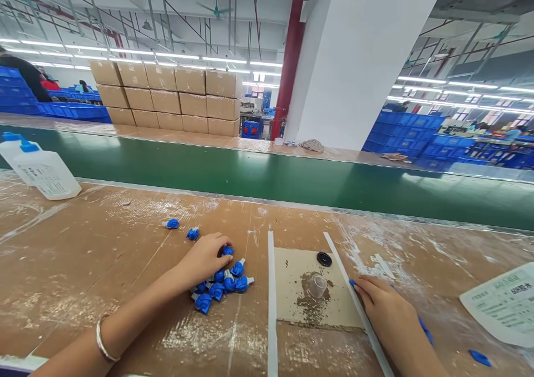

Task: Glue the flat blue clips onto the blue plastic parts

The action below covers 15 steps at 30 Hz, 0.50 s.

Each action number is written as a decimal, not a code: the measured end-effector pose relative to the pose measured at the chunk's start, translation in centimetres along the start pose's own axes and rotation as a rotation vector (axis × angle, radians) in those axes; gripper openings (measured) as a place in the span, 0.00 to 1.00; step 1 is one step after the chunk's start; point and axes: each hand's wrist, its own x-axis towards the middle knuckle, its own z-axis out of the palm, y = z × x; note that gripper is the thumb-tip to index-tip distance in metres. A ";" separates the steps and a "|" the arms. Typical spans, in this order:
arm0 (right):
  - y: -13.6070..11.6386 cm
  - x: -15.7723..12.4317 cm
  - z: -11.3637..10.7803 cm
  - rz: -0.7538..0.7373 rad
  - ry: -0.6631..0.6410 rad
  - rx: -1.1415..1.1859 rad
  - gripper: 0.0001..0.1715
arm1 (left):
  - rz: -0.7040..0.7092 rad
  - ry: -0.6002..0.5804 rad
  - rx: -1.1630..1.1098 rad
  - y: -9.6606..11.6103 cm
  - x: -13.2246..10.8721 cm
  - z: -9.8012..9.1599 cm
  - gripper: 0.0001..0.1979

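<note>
Left hand curled at the edge of a pile of blue plastic caps, much nearer them than the right; whether it grasps one, cannot tell. Right hand beside a white strip, thin blue piece running beneath; grip unclear.

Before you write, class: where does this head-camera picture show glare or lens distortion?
Head view: ceiling lights leave glare on the green conveyor belt and shiny patches on the bench top; the wide lens makes the white pillar lean and bows the belt's edges; the blue plastic parts stay sharp.
</note>
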 end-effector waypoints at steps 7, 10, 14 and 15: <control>-0.4 0.6 0.0 0.059 -0.040 -0.017 0.23 | -0.002 0.035 -0.041 0.5 -0.2 0.5 0.13; -0.3 1.0 -0.1 0.109 -0.053 0.003 0.22 | -0.004 0.075 -0.118 1.2 -0.4 0.5 0.13; 0.0 0.9 -0.1 0.161 -0.036 0.062 0.20 | -0.054 0.113 -0.366 2.6 -0.8 0.4 0.14; 0.0 0.8 -0.2 0.170 -0.028 0.082 0.20 | -0.078 0.102 -0.433 2.9 -0.9 0.4 0.15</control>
